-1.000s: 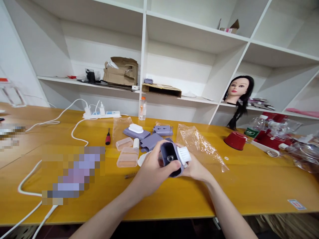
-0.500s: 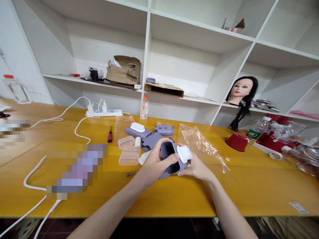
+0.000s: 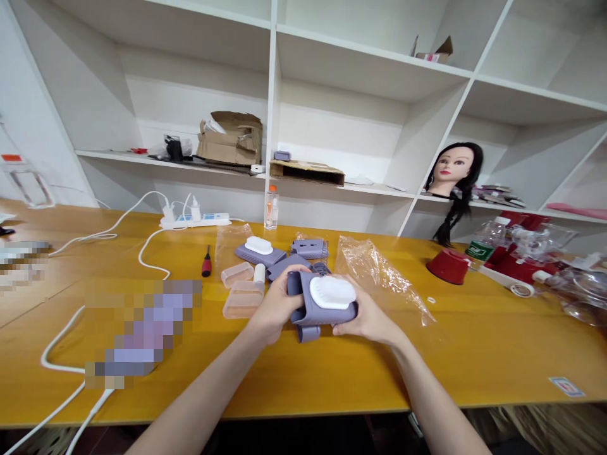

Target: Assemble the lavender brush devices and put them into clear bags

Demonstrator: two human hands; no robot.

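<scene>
Both hands hold a lilac plastic holder [image 3: 322, 314] with a white oval brush head [image 3: 332, 293] facing up. My left hand [image 3: 277, 305] grips its left end, with the fingers over the top. My right hand [image 3: 367, 319] supports the right end from below. Just behind my left hand lie a small white cylinder [image 3: 258, 273] and a lilac piece [image 3: 284, 266]. Near them stand two translucent peach plastic boxes [image 3: 243, 299]. A matching lilac holder with a white oval top [image 3: 258, 249] lies further back.
On the orange wooden table [image 3: 303, 379] lie a crumpled transparent plastic bag [image 3: 382, 275], a red-handled screwdriver [image 3: 206, 262], white cables, and a pixelated patch [image 3: 142, 332]. A red cup [image 3: 448, 265] and bottles stand to the right. White shelves rise behind.
The holder has been turned over in my hands, so the white oval head faces up in place of the dark open side. My hands have moved slightly apart.
</scene>
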